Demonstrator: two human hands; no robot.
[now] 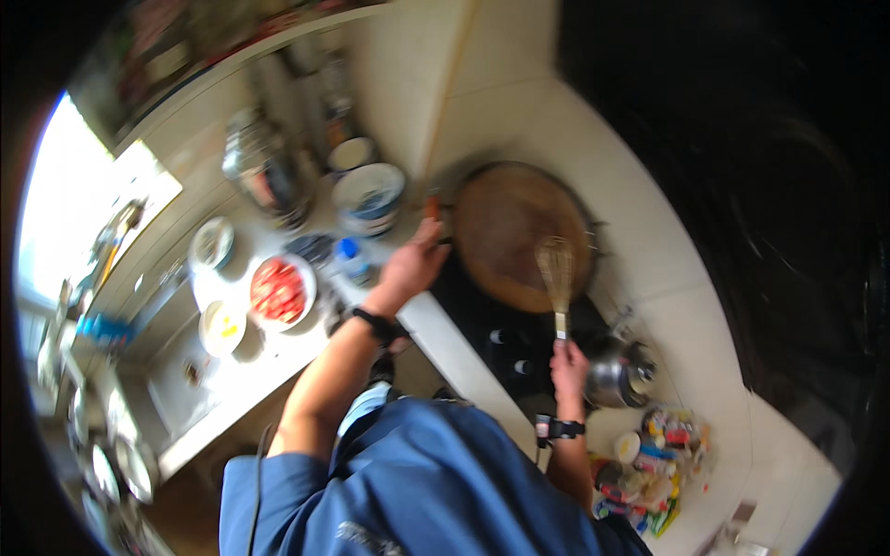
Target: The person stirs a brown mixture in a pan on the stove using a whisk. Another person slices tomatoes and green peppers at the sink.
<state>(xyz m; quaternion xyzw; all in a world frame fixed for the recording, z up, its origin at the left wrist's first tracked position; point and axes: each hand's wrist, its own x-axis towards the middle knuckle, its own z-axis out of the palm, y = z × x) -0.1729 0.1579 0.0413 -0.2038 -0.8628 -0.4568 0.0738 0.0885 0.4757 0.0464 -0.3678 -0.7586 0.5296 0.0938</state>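
My right hand (569, 368) grips the handle of a wire whisk (556, 267), its wires over the lower right of a wide round brown wok (511, 222). The wok rests on a black stove (480, 330). At the wok's left side is my left hand (416, 260), its fingers by a short orange-brown handle (432, 208). Blur hides whether they close on it. Left of this hand stand a blue-capped bottle (352, 260) and a white plate (311, 281) of red chunks, apparently cut tomato. A small white bowl (208, 340) holds yellow egg yolk.
A metal pot or kettle (612, 375) stands right of the stove, with jars and seasoning packets (653, 459) below it. Stacked bowls (368, 198), a large glass jar (261, 170) and another bowl (213, 243) stand along the left counter. A sink (163, 389) lies at the left.
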